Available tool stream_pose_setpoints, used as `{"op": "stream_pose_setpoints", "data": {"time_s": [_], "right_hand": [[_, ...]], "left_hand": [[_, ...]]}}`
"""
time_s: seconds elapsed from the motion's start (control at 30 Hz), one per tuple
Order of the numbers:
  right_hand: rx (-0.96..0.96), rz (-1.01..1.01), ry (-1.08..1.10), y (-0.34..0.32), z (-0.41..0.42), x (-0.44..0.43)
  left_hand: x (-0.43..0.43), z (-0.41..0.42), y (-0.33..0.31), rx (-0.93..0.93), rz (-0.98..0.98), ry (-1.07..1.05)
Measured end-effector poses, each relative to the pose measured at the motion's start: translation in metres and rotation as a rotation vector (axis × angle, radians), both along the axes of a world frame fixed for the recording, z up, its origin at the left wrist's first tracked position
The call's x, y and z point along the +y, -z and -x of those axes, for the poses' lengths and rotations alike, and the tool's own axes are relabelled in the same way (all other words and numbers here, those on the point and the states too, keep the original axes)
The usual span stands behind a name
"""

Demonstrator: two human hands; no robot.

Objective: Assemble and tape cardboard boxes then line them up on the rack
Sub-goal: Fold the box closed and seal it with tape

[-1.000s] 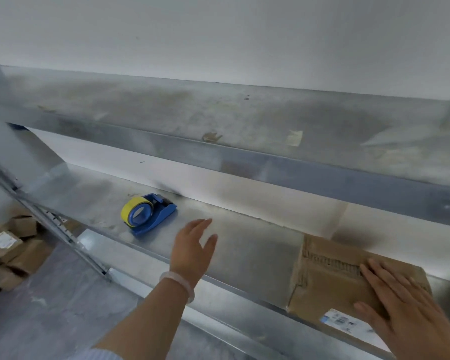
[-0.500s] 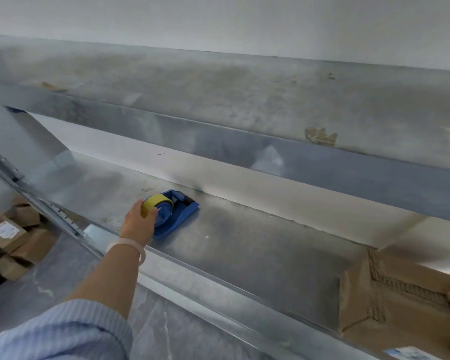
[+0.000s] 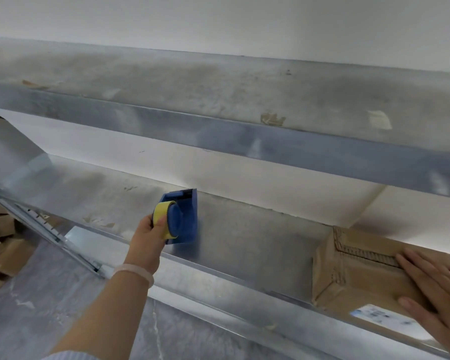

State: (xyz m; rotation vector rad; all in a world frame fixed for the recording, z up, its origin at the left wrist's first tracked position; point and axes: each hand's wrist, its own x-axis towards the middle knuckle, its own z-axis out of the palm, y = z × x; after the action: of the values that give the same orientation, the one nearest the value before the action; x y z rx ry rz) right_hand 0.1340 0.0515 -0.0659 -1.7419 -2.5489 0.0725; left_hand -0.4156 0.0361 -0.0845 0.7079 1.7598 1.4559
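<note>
A: What is the step now?

B: I think it is bringing the tape to the box. The left hand point(image 3: 147, 237) has the blue tape gun point(image 3: 186, 216) over the shelf point(image 3: 244, 237). The box point(image 3: 359, 271) sits on the same shelf, well off to the right, at the front edge.

A: How do you do it well?

B: Hold the tape gun firm so the yellow roll point(image 3: 159, 216) does not slip. Carry it across to the box, low over the shelf. Start at one end of the seam and pull the tape along in one straight line. Press the box down so it cannot slide off the edge.

A: What is the left grip doing?

B: It is clamped around the roll. The thumb lies on the yellow band and the fingers wrap the other side. The tape gun is tipped up on its end. I cannot tell if its bottom touches the shelf.

A: And the right hand?

B: The right hand point(image 3: 437, 289) lies flat on top of the box. Its fingers are straight and spread, so that grip is wide apart. It holds nothing. It only presses down, right by a rough torn strip on the box top.

A: Any more boxes?

B: Yes, spare boxes point(image 3: 3, 242) lie on the floor point(image 3: 50, 307) at the left.
</note>
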Motion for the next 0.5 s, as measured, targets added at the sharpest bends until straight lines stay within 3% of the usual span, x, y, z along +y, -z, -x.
{"op": "stream_pose_setpoints", "data": {"time_s": [0.27,0.37,0.5], "right_hand": [[-0.108,0.025,0.132,-0.052,0.043,-0.023],[0.142,-0.07,0.158,-0.07,0.068,-0.031],[0.757,-0.093,0.22,-0.077,0.092,-0.053]], "left_hand": [[-0.045,-0.105,-0.042,-0.369,-0.204,0.304],[-0.054,-0.147,-0.055,-0.542,-0.233,0.429],[-0.063,-0.192,-0.067,-0.758,-0.272,0.541]]}}
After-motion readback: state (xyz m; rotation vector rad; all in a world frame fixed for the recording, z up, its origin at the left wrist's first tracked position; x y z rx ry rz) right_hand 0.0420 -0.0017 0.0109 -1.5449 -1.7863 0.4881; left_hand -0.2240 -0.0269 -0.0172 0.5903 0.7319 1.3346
